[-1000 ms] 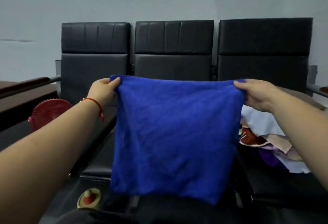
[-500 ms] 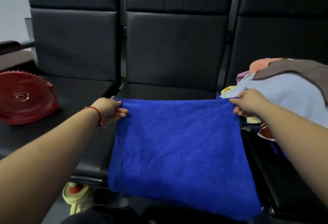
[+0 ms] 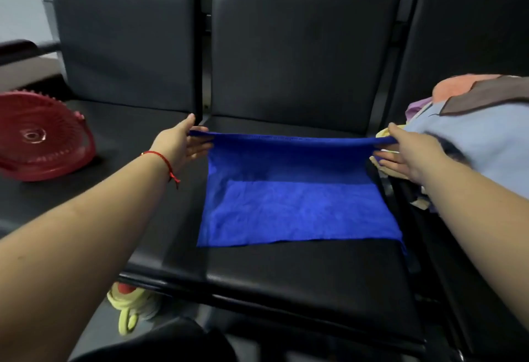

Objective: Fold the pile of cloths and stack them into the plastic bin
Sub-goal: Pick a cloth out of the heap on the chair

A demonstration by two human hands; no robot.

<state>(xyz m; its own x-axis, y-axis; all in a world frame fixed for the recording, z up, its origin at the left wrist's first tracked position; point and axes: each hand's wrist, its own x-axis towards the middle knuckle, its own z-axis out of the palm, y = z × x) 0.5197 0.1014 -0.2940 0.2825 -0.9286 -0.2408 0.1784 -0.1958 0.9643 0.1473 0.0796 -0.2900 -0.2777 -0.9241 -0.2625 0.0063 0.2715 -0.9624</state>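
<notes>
A row of three black padded seats (image 3: pixel 300 55) fills the view, backs upright and cushions running toward the camera. Blue cloth (image 3: pixel 297 209): spread on the middle seat cushion, its near half lying flat with the near edge well short of the cushion's front lip, its far edge lifted off the seat and stretched taut between the two hands, so that the raised part casts a dark band across the fabric below. Pile of cloths (image 3: pixel 481 129): heaped on the right-hand seat, pale blue on top with brown, orange, lilac and yellow pieces showing (the pile touches the right forearm's far side). Red plastic bin (image 3: pixel 43 135): tipped on its side on the left-hand seat, ribbed base facing the camera, well apart from the cloth. Left hand (image 3: pixel 183 144): pinches the far left corner of the cloth, thumb above and fingers beneath; a red string bracelet (image 3: pixel 163 161) circles the wrist. Right hand (image 3: pixel 412 152): pinches the far right corner the same way. Yellow and red shoe (image 3: pixel 131 307): on the floor below the seat's front edge.
</notes>
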